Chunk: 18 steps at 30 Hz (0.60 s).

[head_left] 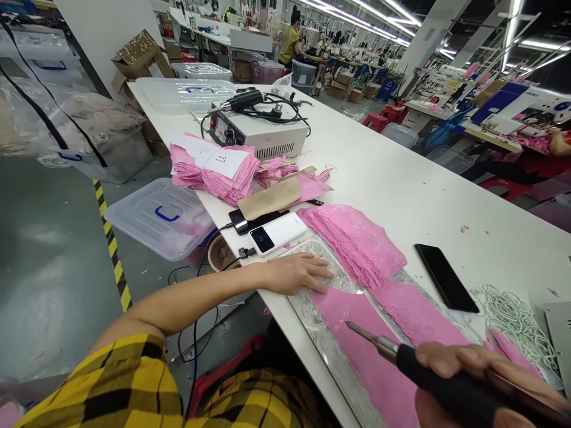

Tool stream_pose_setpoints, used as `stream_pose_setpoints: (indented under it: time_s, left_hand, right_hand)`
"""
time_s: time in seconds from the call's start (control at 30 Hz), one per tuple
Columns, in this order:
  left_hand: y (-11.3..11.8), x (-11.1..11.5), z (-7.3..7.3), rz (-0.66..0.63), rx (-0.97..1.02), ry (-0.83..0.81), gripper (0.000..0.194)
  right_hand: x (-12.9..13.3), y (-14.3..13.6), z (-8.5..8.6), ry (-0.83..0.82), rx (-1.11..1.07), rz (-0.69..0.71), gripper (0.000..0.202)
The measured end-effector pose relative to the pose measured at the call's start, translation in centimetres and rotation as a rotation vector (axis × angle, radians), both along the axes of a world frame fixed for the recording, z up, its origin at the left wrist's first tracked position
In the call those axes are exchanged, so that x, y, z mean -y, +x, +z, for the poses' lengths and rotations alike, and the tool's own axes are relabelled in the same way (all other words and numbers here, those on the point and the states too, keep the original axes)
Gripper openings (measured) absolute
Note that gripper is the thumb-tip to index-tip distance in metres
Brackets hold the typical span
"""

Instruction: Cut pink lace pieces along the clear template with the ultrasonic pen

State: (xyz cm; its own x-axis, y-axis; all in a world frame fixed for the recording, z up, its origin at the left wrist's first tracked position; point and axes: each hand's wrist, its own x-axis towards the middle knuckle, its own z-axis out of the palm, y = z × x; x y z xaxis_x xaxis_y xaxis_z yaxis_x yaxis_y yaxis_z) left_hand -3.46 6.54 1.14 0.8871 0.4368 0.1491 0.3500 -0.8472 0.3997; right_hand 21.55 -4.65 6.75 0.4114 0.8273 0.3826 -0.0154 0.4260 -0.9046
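Note:
My left hand lies flat, fingers spread, on the clear patterned board, its fingertips at the upper end of a pink fabric piece. At the lower right my right hand grips a black-handled tool with a pointed metal tip, which hovers over that piece. Beyond it rests a stack of pink lace pieces, with another pink piece stretching toward the lower right.
Near the table's left edge are a white power bank, a tied pink bundle and a grey box unit. A black phone and white cord lie right. A person stands far back.

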Motion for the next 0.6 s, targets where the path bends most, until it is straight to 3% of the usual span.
stream_pose_setpoints:
  time_s: [0.1,0.2,0.4,0.6]
  left_hand:
    - [0.0,0.0,-0.3,0.001,0.024,0.01,0.048]
    - [0.0,0.0,-0.5,0.01,0.07,0.018,0.047]
    - [0.0,0.0,-0.7,0.015,0.109,0.021,0.042]
    - [0.1,0.0,-0.5,0.027,0.109,0.038,0.036]
  right_hand:
    - [-1.5,-3.1,1.1,0.055,-0.011,0.052,0.022]
    - [-2.7,-4.6,0.8,0.1,-0.016,0.137,0.018]
    - [-3.8,-5.9,-0.6,0.095,-0.05,0.233,0.014]
    - [-4.1,-6.1,-0.8,0.11,-0.018,0.241,0.013]
